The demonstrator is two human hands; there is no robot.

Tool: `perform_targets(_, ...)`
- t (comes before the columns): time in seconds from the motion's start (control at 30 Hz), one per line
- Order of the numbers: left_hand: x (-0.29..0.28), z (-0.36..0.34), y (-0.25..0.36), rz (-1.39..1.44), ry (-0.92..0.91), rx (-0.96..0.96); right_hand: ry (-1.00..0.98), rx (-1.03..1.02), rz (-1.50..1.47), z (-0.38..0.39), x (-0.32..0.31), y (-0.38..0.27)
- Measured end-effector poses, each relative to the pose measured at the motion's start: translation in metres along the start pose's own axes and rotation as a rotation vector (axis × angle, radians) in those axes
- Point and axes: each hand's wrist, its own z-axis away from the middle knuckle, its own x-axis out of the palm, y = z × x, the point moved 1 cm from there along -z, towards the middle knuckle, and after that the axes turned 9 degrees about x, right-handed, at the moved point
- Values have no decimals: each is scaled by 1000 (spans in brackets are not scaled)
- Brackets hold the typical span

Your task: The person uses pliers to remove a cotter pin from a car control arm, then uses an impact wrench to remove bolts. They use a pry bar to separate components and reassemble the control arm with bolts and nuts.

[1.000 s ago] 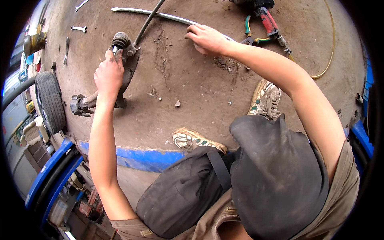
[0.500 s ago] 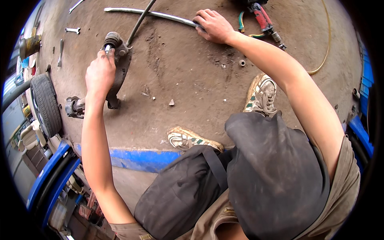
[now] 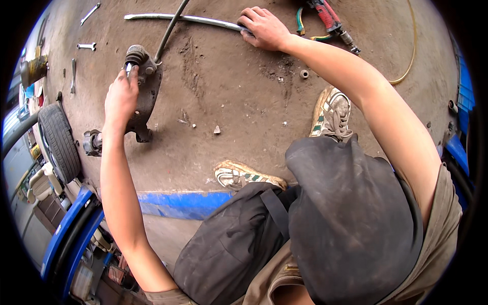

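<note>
On the dirty floor to the left lies a rusty, dark suspension control arm [image 3: 148,96], with a ball joint in a black rubber boot [image 3: 136,55] at its far end. My left hand [image 3: 121,96] is closed on the shiny stud of that ball joint, thumb and fingers pinching it. Farther right, my right hand [image 3: 267,31] wraps round the near end of a long grey pry bar [image 3: 203,20], which rests on the floor. A dark metal rod [image 3: 170,33] runs from beside the control arm and crosses the pry bar.
Wrenches [image 3: 86,46] lie at the far left, near a tyre [image 3: 59,142]. Beyond my right hand are a red air tool [image 3: 328,16], pliers with green handles [image 3: 300,23] and a yellow hose [image 3: 414,46]. A small socket [image 3: 304,74] sits near my shoe [image 3: 331,114].
The view has shifted slightly, so the floor items appear a little farther left. Both hands keep their holds on the ball joint stud and the pry bar.
</note>
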Motion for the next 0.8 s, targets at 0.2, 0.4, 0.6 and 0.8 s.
perform_targets(0.2, -10, -1, 27, -144, -60, -72, 3, 12, 36, 2, 2, 1)
perform_targets(0.4, -5, 1, -16, 10, -45, 48, -13, 16, 36, -2, 4, -1)
perform_targets(0.6, -13, -9, 26, -191, -211, -122, -55, 35, 59, 6, -7, -3)
perform_targets(0.8, -19, -4, 32, -110, -168, -115, -14, 27, 59, 1, 5, 6)
